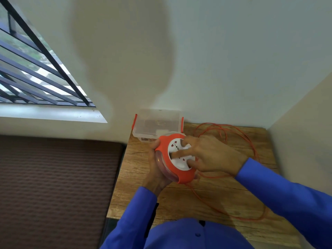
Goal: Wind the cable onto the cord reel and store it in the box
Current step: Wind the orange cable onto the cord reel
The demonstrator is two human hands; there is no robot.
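Orange cord reel [175,159] gripped by left hand [156,174], right hand [209,156] fingers pressing its face, cable [239,139] loose on table [179,203].

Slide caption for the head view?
Both hands turn the orange cord reel while loose cable lies on the table, clear box behind.

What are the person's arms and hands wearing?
Both arms are in long bright blue sleeves that reach the wrists. The left sleeve has a dark strip near its cuff. The left hand and right hand are bare: no gloves, and no rings or watch that I can see.
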